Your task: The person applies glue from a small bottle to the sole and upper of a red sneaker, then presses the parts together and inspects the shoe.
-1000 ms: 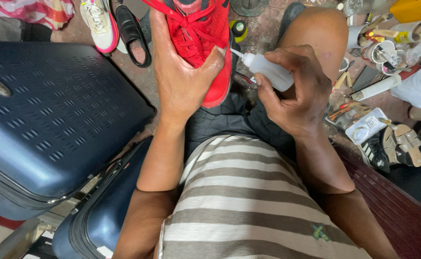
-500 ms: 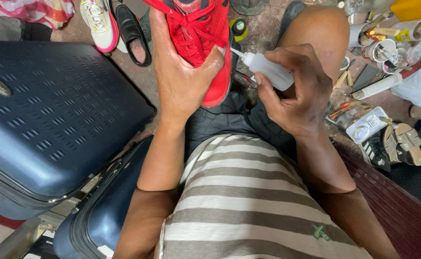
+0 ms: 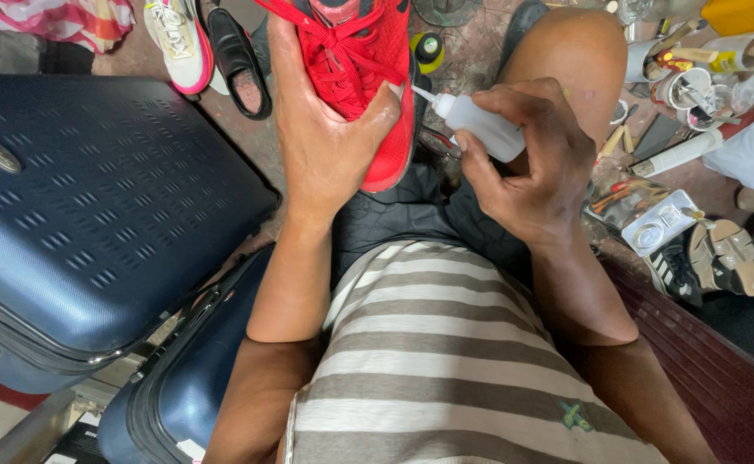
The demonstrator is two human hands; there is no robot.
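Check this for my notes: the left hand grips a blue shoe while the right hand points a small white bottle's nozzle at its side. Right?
Not quite: the shoe is red, not blue, as the head view shows. The left hand grips it while the right hand points the small white bottle at its side.

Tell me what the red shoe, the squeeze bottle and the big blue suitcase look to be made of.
Red shoe: looks like woven mesh fabric with flat laces, matte; the left hand holds it.
Squeeze bottle: translucent whitish soft plastic with a thin nozzle, in the right hand.
Blue suitcase: hard moulded shell, probably plastic, with a slight sheen and rows of pressed dimples.
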